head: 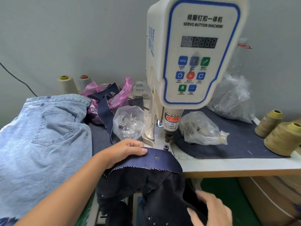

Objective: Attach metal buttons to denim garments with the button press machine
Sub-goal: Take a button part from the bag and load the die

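A white servo button machine (192, 51) stands on the table, its press head (169, 128) above a small lower die (165, 146). A dark denim garment (146, 162) drapes over the table's front edge, with a metal button (156, 158) set in its folded band just left of the die. My left hand (125, 150) grips that band, thumb on top. My right hand (211, 209), blurred, holds the garment's hanging lower part below the table. Two clear bags of metal buttons (128, 123) (200, 128) lie either side of the press head.
Light blue jeans (42, 131) are piled at the left. A pink bag of denim scraps (107, 95) sits behind them. Thread cones (280, 137) stand at the right edge and more cones (68, 84) by the wall. A dark denim mat (236, 141) covers the white table (228, 165).
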{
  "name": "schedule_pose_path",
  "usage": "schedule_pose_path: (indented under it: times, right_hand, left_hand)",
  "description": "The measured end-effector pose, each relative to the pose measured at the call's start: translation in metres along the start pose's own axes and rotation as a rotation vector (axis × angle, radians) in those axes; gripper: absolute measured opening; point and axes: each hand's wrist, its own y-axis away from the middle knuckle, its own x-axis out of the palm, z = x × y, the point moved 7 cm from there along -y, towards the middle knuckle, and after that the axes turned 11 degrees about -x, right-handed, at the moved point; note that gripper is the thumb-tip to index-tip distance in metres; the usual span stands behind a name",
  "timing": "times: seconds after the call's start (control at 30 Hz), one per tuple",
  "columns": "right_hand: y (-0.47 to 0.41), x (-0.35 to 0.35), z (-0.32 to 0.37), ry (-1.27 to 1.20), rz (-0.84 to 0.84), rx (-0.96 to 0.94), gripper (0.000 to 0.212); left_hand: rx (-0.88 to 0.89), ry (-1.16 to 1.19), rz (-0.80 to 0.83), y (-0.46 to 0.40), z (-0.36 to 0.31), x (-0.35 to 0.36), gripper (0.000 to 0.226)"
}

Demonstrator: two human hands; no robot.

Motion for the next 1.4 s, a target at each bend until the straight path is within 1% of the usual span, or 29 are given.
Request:
schedule_pose_path:
  times: [0.03, 0.07, 0.13, 0.17, 0.27, 0.3, 0.37, 0.4, 0.47, 0.5, 0.53, 0.57, 0.6, 0.67, 0.7, 0.73, 0.77, 0.8, 0.87, 0.93, 0.97, 1.03, 1.1, 1.13, 1.2, 1.27, 1.33, 1.37, 1.4]
  right_hand:
    - [0.005, 0.002, -0.001, -0.031, 0.003, -0.039, 0.039]
    - [0.011, 0.000, -0.003, -0.095, -0.043, -0.072, 0.026]
    - [0.021, -0.003, -0.012, -0.285, -0.139, -0.025, 0.035]
    - [0.024, -0.001, -0.014, -0.429, -0.151, 0.005, 0.033]
    - [0.013, -0.010, 0.003, -0.903, -0.091, -0.006, 0.018]
    - [0.007, -0.018, 0.011, -1.016, -0.084, -0.025, 0.013]
    - [-0.004, -0.035, 0.027, -1.177, -0.065, -0.088, 0.015]
    - [-0.011, -0.042, 0.037, -1.210, -0.048, -0.130, 0.016]
    - [-0.022, -0.053, 0.058, -1.186, -0.020, -0.222, 0.019]
    - [-0.026, -0.056, 0.068, -1.153, -0.009, -0.263, 0.020]
    - [-0.030, -0.057, 0.077, -1.121, -0.007, -0.293, 0.021]
    - [-0.034, -0.057, 0.084, -1.100, -0.005, -0.322, 0.020]
    - [-0.037, -0.057, 0.091, -1.088, 0.003, -0.351, 0.021]
    - [-0.043, -0.060, 0.103, -1.078, 0.006, -0.396, 0.019]
    - [-0.046, -0.062, 0.106, -1.073, -0.001, -0.408, 0.017]
    - [-0.048, -0.063, 0.108, -1.070, -0.006, -0.416, 0.017]
    - [-0.049, -0.064, 0.109, -1.070, -0.009, -0.424, 0.018]
    - [-0.050, -0.064, 0.108, -1.072, -0.015, -0.425, 0.021]
    - [-0.052, -0.065, 0.108, -1.083, -0.029, -0.401, 0.027]
    - [-0.054, -0.063, 0.107, -1.107, -0.044, -0.358, 0.026]
    - [-0.055, -0.062, 0.106, -1.116, -0.046, -0.338, 0.025]
    - [-0.055, -0.059, 0.108, -1.127, -0.049, -0.319, 0.026]
    - [-0.056, -0.057, 0.111, -1.109, -0.038, -0.316, 0.025]
    - [-0.057, -0.056, 0.111, -1.097, -0.033, -0.313, 0.024]
    - [-0.059, -0.056, 0.109, -1.076, -0.025, -0.306, 0.023]
    - [-0.061, -0.056, 0.107, -1.051, -0.015, -0.303, 0.025]
    - [-0.062, -0.056, 0.105, -1.027, -0.008, -0.302, 0.027]
    - [-0.063, -0.056, 0.104, -1.020, -0.004, -0.301, 0.026]
    - [-0.063, -0.055, 0.103, -1.021, 0.001, -0.300, 0.025]
  left_hand:
    - [0.006, -0.012, -0.004, 0.003, -0.004, -0.002, 0.036]
    - [0.012, -0.022, -0.013, 0.007, -0.010, -0.004, 0.034]
    - [0.035, -0.032, -0.016, 0.015, -0.020, -0.008, 0.033]
    - [0.045, -0.021, -0.020, 0.018, -0.023, -0.013, 0.031]
    - [0.002, 0.061, -0.086, 0.036, -0.025, -0.035, 0.024]
    - [-0.020, 0.032, -0.077, 0.042, -0.024, -0.041, 0.027]
    - [-0.100, -0.172, -0.062, 0.054, -0.021, -0.049, 0.034]
    - [-0.161, -0.307, -0.057, 0.059, -0.018, -0.050, 0.032]
    - [-0.268, -0.581, -0.067, 0.062, -0.005, -0.051, 0.027]
    - [-0.266, -0.672, -0.102, 0.062, -0.002, -0.049, 0.018]
    - [-0.210, -0.713, -0.173, 0.061, -0.003, -0.046, 0.013]
    - [-0.099, -0.706, -0.268, 0.062, -0.010, -0.041, 0.025]
    - [0.047, -0.621, -0.330, 0.065, -0.019, -0.034, 0.034]
    - [0.265, -0.483, -0.304, 0.072, -0.038, -0.016, 0.033]
    - [0.326, -0.492, -0.275, 0.071, -0.046, -0.009, 0.030]
    - [0.360, -0.520, -0.290, 0.069, -0.050, -0.008, 0.028]
    - [0.358, -0.537, -0.368, 0.065, -0.051, -0.015, 0.027]
    - [0.342, -0.520, -0.502, 0.061, -0.051, -0.029, 0.026]
    - [0.274, -0.417, -0.828, 0.057, -0.048, -0.068, 0.027]
    - [0.167, -0.306, -1.084, 0.052, -0.040, -0.106, 0.027]
    - [0.098, -0.254, -1.173, 0.049, -0.035, -0.122, 0.027]
    - [-0.066, -0.112, -1.273, 0.038, -0.018, -0.151, 0.031]
    - [-0.223, 0.068, -1.288, 0.025, 0.001, -0.168, 0.037]
    - [-0.288, 0.134, -1.260, 0.017, 0.009, -0.173, 0.041]
    - [-0.345, 0.271, -1.183, 0.002, 0.022, -0.179, 0.050]
    - [-0.309, 0.445, -1.147, -0.007, 0.029, -0.180, 0.049]
    - [-0.234, 0.597, -1.143, -0.010, 0.031, -0.179, 0.033]
    - [-0.197, 0.607, -1.154, -0.009, 0.028, -0.179, 0.025]
    - [-0.154, 0.571, -1.165, -0.006, 0.021, -0.180, 0.024]
